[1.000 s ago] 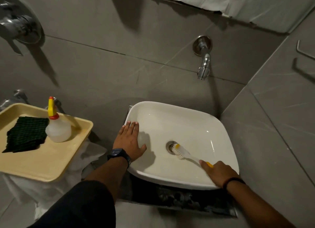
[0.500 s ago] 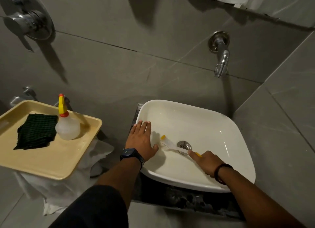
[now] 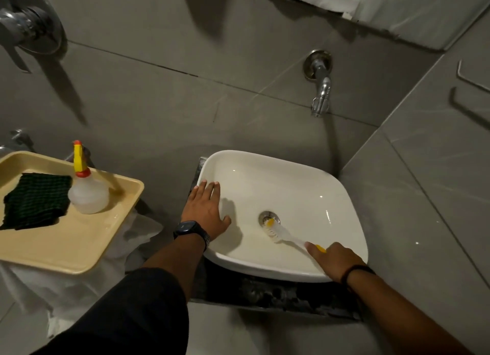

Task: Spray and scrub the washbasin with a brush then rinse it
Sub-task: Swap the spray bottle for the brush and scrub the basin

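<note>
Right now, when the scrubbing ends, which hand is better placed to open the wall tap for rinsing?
The left hand, probably. It lies flat and empty on the washbasin rim, while the right hand grips the brush at the drain. The wall tap is above the basin.

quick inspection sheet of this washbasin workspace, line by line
surface: white washbasin, no running water seen
job's things: brush head by the drain; spray bottle upright on the yellow tray
clutter: dark green cloth on the tray
hands: left hand flat on the basin's left rim; right hand gripping the brush handle
cables: nothing seen
surroundings: grey tiled walls, wall tap above the basin, not running
</note>
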Motion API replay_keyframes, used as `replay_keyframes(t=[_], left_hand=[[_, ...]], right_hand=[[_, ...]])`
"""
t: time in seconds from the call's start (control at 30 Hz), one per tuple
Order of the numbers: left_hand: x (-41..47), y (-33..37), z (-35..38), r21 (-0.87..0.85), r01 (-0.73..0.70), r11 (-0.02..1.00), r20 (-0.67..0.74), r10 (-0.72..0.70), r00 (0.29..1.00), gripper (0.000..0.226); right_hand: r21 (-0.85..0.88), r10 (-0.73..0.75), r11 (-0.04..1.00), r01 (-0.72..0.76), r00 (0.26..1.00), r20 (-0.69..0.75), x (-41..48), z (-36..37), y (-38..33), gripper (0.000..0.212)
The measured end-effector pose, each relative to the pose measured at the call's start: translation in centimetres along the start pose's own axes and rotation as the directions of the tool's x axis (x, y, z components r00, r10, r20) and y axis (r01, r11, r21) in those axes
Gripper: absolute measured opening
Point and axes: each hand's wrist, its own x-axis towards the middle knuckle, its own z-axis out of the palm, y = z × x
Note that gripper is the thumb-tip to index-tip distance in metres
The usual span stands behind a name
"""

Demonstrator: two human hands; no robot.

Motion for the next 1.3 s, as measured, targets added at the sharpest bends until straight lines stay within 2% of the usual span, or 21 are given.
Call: replay_keyframes(t=[0.03,0.1,0.17,0.27,0.33,0.37,0.43,0.53,0.6,0.67,0.77,0.87,0.93,1.03,1.1,1.23,1.3], left_hand=[[0.0,0.0,0.0,0.004,-0.001,1.0,0.0,0.001,1.0,0.089],[0.0,-0.1,0.1,0.009,-0.007,1.0,-0.005,0.007,1.0,0.089],[0.0,-0.2,0.3,0.005,-0.005,1.0,-0.023,0.005,1.0,0.089],[0.1,-0.2,0.4,-0.006,-0.001,1.0,-0.034,0.0,0.999,0.089],[0.2,-0.2,0.6,-0.018,0.005,1.0,-0.047,-0.006,0.999,0.089],[0.2,-0.3,0.7,-0.022,0.005,1.0,-0.053,-0.006,0.999,0.089],[0.3,-0.3,0.7,-0.024,-0.002,1.0,-0.059,0.0,0.998,0.089],[0.2,-0.3,0.7,-0.015,-0.006,1.0,-0.06,0.005,0.998,0.088],[0.2,-0.3,0.7,-0.011,-0.005,1.0,-0.058,0.004,0.998,0.088],[0.2,-0.3,0.7,-0.008,-0.002,1.0,-0.054,0.001,0.999,0.088],[0.2,-0.2,0.5,0.0,-0.003,1.0,-0.032,0.003,0.999,0.088],[0.2,-0.2,0.3,0.0,0.001,1.0,-0.031,-0.001,1.0,0.088],[0.1,-0.2,0.2,-0.002,-0.001,1.0,-0.025,0.001,1.0,0.088],[0.0,-0.1,0.1,-0.012,0.004,1.0,-0.024,-0.005,1.0,0.089],[0.1,-0.1,0.1,-0.018,0.005,1.0,-0.024,-0.005,1.0,0.089],[0.1,-0.1,0.1,-0.043,0.011,0.999,-0.029,-0.013,0.999,0.087],[0.1,0.0,0.2,-0.049,0.007,0.999,-0.026,-0.008,1.0,0.086]], right_hand=[[0.039,0.005,0.999,-0.005,1.0,-0.004,0.0,0.1,-0.2,0.073],[0.115,-0.027,0.993,0.017,0.996,0.083,0.0,0.5,-1.0,0.072],[0.101,-0.076,0.993,0.062,0.987,0.141,0.2,1.0,-2.6,0.066],[0.064,-0.069,0.996,0.068,0.998,0.003,1.8,1.2,-5.3,0.075],[0.12,0.015,0.993,-0.002,0.994,-0.108,3.2,1.1,-6.3,0.077],[0.167,0.039,0.986,-0.02,0.993,-0.113,3.9,1.2,-6.5,0.076],[0.217,-0.014,0.976,0.018,1.0,-0.018,4.4,1.6,-7.1,0.073],[0.127,-0.122,0.985,0.117,0.992,0.035,4.3,2.6,-7.9,0.067],[0.113,-0.067,0.991,0.073,0.996,-0.056,4.5,2.2,-7.2,0.07],[0.116,0.066,0.992,-0.049,0.986,-0.152,4.6,0.9,-5.1,0.075],[0.142,0.152,0.98,-0.138,0.983,-0.1,4.1,-1.2,-1.2,0.075],[0.135,0.083,0.986,-0.094,0.993,0.088,2.6,-1.5,0.3,0.065],[0.061,0.023,0.998,-0.031,0.991,0.135,1.9,-1.0,-0.1,0.06],[0.008,-0.046,0.999,0.046,0.998,0.044,1.8,-0.7,-2.0,0.064],[0.043,-0.059,0.997,0.059,0.998,-0.008,2.2,-0.4,-3.8,0.064],[0.109,-0.128,0.987,0.12,0.989,0.072,3.3,1.9,-8.1,0.064],[0.103,-0.104,0.989,0.105,0.994,-0.015,4.2,2.3,-8.9,0.074]])
